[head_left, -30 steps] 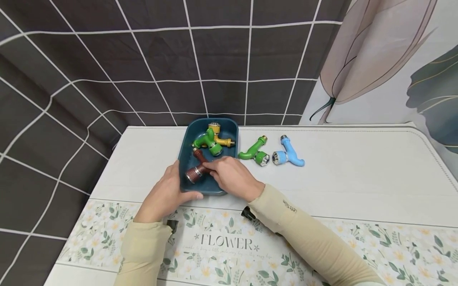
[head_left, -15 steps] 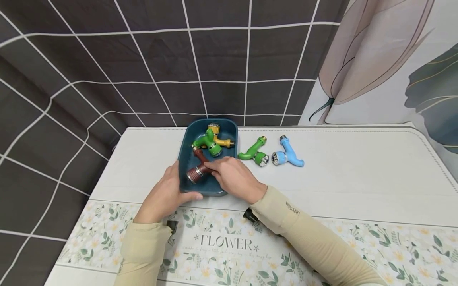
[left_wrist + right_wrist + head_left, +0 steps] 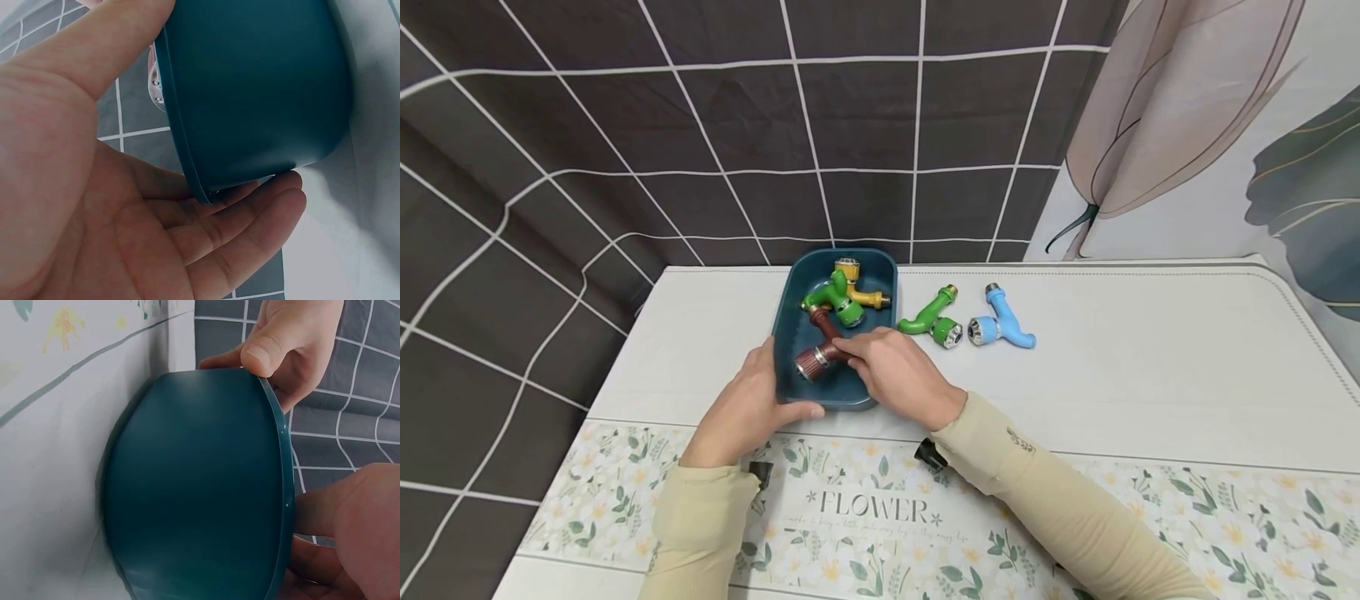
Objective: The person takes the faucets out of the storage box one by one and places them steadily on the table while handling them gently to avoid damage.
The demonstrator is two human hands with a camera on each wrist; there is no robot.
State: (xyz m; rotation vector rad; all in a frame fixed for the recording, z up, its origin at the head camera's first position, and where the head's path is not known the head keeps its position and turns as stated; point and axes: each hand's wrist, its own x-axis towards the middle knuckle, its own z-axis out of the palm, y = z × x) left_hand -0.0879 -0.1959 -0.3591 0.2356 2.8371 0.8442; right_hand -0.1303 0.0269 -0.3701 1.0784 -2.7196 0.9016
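Note:
In the head view my right hand pinches a dark brown tap with a ribbed knob, low inside a dark blue plastic tub. My left hand holds the tub's near left corner, thumb at the near rim and fingers along the left side. In the left wrist view these fingers lie against the outside of the tub. A green tap lies over a yellow tap at the tub's far end. In the right wrist view, my right fingertips are hidden behind the tub wall.
Right of the tub, a second green tap and a light blue tap lie on the white tabletop. A dark grey curtain with white grid lines hangs behind. A floral printed band crosses the near side.
My right hand has shifted slightly to the right and the brown tap has moved a little with it inside the tub. The left hand stays on the tub.

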